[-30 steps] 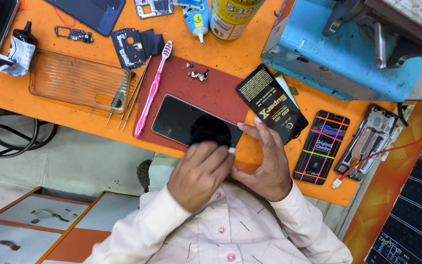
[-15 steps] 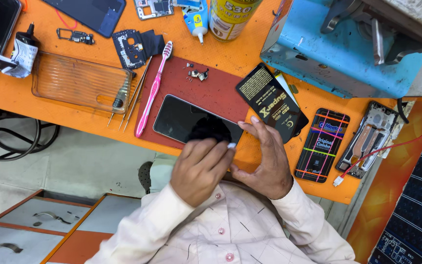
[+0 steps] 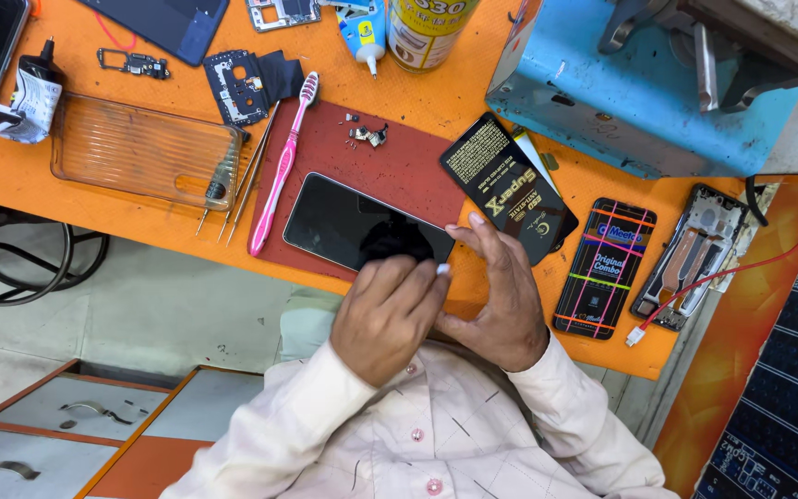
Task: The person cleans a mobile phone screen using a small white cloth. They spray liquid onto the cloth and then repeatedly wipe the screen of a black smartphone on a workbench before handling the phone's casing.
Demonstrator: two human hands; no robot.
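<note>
A black-screened phone (image 3: 348, 226) lies face up on a dark red mat (image 3: 399, 157) on the orange bench. My left hand (image 3: 388, 314) is curled over the phone's right end and pinches a small white bit (image 3: 441, 270) at its fingertips. My right hand (image 3: 502, 300) flanks that same end, with the index finger stretched up along the phone's corner and the thumb tucked toward my left hand. What lies under the two hands is hidden.
A pink toothbrush (image 3: 284, 162), tweezers (image 3: 233, 194) and a clear ribbed case (image 3: 140, 152) lie left of the mat. Small screws (image 3: 367, 134) sit on the mat's top. At right are a black packet (image 3: 508, 189), a striped packet (image 3: 607, 268), an opened phone frame (image 3: 690, 254) and a blue machine (image 3: 639, 83).
Both hands stay at the phone's right end. My left hand has shifted slightly; nothing else on the bench has moved.
</note>
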